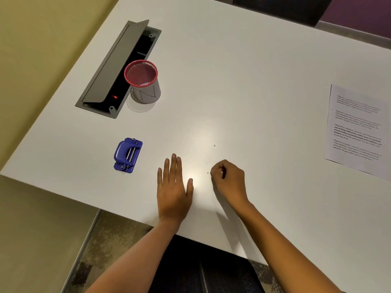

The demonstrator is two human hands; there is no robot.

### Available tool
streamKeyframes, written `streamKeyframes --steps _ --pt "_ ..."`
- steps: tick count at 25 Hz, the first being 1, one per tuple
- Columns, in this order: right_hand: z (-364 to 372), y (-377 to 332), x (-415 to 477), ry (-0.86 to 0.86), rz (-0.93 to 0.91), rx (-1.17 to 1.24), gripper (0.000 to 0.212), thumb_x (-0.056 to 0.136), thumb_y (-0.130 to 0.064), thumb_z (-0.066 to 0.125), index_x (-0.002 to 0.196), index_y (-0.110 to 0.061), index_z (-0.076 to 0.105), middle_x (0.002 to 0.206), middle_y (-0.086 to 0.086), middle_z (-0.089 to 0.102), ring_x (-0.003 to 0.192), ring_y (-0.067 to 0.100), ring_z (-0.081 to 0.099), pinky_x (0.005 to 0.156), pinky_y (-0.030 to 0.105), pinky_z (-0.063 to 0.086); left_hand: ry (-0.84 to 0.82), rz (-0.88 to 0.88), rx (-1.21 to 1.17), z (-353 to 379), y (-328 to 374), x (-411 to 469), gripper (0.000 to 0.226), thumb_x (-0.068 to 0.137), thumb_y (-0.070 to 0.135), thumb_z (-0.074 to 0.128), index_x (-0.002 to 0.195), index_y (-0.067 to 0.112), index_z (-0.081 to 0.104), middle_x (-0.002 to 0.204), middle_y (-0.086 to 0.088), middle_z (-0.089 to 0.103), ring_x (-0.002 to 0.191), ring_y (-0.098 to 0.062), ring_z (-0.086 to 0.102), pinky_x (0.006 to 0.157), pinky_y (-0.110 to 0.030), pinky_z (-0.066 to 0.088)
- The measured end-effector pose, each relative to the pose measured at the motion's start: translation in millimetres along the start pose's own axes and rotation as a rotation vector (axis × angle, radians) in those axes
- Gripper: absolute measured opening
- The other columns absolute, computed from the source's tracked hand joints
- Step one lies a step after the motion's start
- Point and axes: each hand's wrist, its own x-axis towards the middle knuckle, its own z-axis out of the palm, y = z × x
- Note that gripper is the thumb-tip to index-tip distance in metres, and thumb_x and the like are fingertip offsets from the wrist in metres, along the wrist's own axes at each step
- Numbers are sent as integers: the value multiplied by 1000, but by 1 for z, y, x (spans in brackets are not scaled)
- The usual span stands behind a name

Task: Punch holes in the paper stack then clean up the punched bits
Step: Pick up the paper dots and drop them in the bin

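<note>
Left hand (173, 187) flat and palm down on the white table (254, 70) near its front edge, fingers straight and close together, thumb spread to the side, holding nothing. Right hand (229, 179) just beside it, knuckles up, fingers curled in, thumb and forefinger pinched on a punched bit (221, 172), a tiny white round dot showing at the fingertips.

Second bit (207, 172) on the tabletop just to the left of the right hand's fingertips, between the two hands. Third bit (214, 145) farther off, beyond both hands, alone at the edge of a bright glare patch. All three tiny, round and white, barely distinct from the pale surface.

Paper stack (359, 132) well apart at the right edge of view, lying flat, white, printed with several blocks of black text, a few lines bolder; holes along its edge not discernible.

Blue hole punch (128, 155) to the left of the left hand, apart from it, two metal rods showing along its body. Red mesh cup (141, 74) farther back, upright, lower part wrapped in grey, pale scraps at its bottom, just beside an open grey cable hatch (105, 66) set into the table
</note>
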Motion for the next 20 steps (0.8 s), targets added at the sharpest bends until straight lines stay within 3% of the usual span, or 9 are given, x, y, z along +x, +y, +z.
streamKeyframes --steps 3,8,13,17,20 --pt "6 0 4 -33 -107 -108 15 87 -9 55 76 -13 65 78 -4 66 71 7 58 65 17 46 9 4 -1 -1 1 -1 65 97 37 33 153 8 17 162 -6 14 151 -23 11 122 -44 16" --pt "8 1 7 -73 -207 -361 16 90 -12 55 77 -7 64 82 5 64 74 19 60 67 34 53 22 10 -2 -1 1 -1 65 97 37 35 153 8 18 162 -7 16 150 -24 13 122 -44 15" --pt "10 -5 11 -117 -234 -553 15 90 -6 49 84 0 63 90 11 62 81 25 58 67 32 47 17 6 3 -1 2 0 65 97 37 34 153 8 18 162 -6 16 150 -23 13 122 -44 14" --pt "11 -9 14 -162 -146 -506 10 82 -2 51 79 4 59 86 14 60 79 29 58 65 37 46 13 5 -2 -1 1 0 65 97 37 33 153 8 18 162 -6 15 150 -23 12 122 -44 14" --pt "6 -5 15 -145 -36 -259 7 74 4 48 73 3 55 78 18 60 72 31 59 64 43 49 11 4 -6 -2 1 1 65 97 37 34 153 8 17 162 -6 14 151 -23 12 122 -45 15"
